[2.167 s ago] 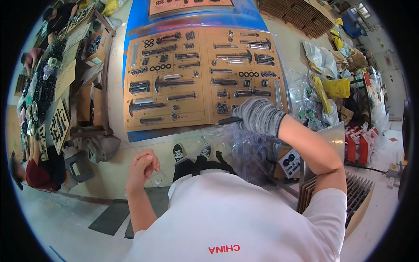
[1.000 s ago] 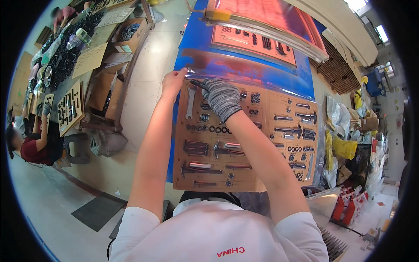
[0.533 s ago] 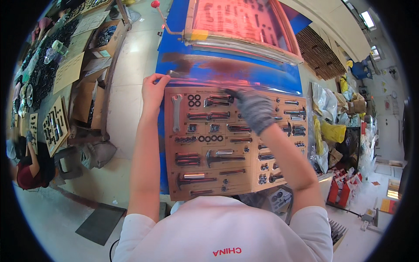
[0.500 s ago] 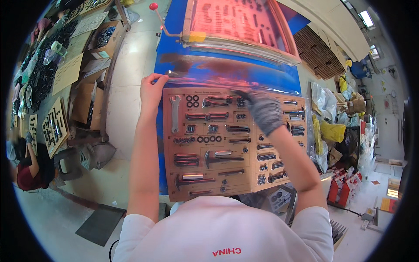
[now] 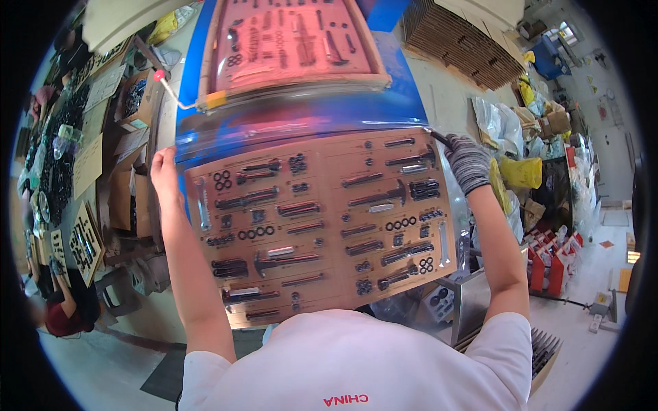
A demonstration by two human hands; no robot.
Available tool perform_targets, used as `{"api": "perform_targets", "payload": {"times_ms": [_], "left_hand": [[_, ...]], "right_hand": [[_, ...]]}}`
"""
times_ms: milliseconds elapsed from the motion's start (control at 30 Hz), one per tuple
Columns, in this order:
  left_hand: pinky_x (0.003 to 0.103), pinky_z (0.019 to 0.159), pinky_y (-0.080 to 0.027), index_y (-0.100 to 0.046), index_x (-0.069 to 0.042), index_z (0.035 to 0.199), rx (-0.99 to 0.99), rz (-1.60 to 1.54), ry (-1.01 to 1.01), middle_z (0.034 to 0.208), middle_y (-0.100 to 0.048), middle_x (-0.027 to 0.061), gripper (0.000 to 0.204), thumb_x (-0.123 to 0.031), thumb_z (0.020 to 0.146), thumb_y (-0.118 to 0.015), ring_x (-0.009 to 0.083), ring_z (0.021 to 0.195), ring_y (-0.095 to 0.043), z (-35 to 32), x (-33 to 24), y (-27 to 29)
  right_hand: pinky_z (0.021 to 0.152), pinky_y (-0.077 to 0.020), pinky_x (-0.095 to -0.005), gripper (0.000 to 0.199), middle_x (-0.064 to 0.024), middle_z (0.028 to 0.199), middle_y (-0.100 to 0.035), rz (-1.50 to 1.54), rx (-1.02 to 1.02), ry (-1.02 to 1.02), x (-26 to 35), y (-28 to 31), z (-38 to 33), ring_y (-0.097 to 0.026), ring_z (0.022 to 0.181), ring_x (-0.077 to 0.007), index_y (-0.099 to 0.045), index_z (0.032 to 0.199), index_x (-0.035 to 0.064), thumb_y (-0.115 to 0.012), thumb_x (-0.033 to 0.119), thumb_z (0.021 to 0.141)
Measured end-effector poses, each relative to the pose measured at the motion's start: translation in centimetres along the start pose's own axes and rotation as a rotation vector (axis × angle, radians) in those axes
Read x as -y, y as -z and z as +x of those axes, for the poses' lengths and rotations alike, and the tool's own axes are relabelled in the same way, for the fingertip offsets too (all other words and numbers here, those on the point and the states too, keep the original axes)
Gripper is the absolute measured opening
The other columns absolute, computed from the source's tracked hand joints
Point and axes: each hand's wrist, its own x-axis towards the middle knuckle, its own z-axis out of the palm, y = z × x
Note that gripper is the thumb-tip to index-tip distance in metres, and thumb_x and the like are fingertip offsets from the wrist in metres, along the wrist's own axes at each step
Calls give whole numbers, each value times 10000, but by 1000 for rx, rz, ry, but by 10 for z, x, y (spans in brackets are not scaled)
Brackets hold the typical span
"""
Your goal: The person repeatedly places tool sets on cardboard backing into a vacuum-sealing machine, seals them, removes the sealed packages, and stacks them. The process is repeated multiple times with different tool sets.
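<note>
A brown cardboard sheet (image 5: 329, 226) carrying rows of bolts, nuts, rings and wrenches lies in front of me under shiny clear plastic film (image 5: 301, 140). At the film's far left corner is my bare left hand (image 5: 166, 177), its fingers closed on the film's edge. My right hand (image 5: 469, 163), in a grey knit glove, is at the sheet's far right corner. Its fingers are wrapped round a slim dark tool (image 5: 440, 136) whose tip points left along the film's far edge; its exact kind I cannot make out.
Beyond the sheet, a blue machine bed (image 5: 391, 109) bears a wooden frame (image 5: 205, 55) lit red, with another hardware card inside. A red-knobbed lever (image 5: 160, 75) sticks out at its left. Stacked cardboard (image 5: 459, 41) stands far right; red boxes (image 5: 548, 260) lie right. Another person works at left.
My right hand with the dark tool has gone from the middle of the film's far edge to its right end. My left hand stays at the left corner. The view has shifted.
</note>
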Motion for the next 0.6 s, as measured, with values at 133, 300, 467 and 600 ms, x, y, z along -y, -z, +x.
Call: {"api": "perform_targets", "payload": {"times_ms": [133,300,467,600], "left_hand": [[392,937,-473,-666,-7,1073,-367,747,-494,1080,-650,156,239,-176,904,-667,284,1015,-604,-27,-32,-85],[452,988,-465,-666,-38,1117,395,360,-818,1132,-651,173,252,-203,932,-623,349,1074,-607,-148,-65,-327],[454,1020,-469,-626,-17,1256,937,508,-393,1277,-630,226,479,-395,963,-608,373,1207,-594,-236,-76,-504],[375,968,-478,-627,46,1257,1266,557,-66,1150,-717,158,532,-356,918,-709,240,1065,-673,-239,-76,-550]], "right_hand": [[857,-549,-491,295,-161,1002,-724,123,-43,-84,-48,-28,3,-700,954,-365,-691,1180,191,-623,333,930],[927,-549,-434,379,-171,1105,-727,643,-54,-148,-52,-57,-2,-700,1028,-346,-686,1262,185,-635,338,919],[961,-539,-368,413,-162,1178,-718,954,-92,-126,-54,-69,-1,-699,1081,-308,-659,1306,107,-656,251,919],[961,-539,-363,418,-167,1168,-721,1078,-43,-111,-61,-73,-4,-702,1074,-305,-657,1310,107,-661,242,915]]}}
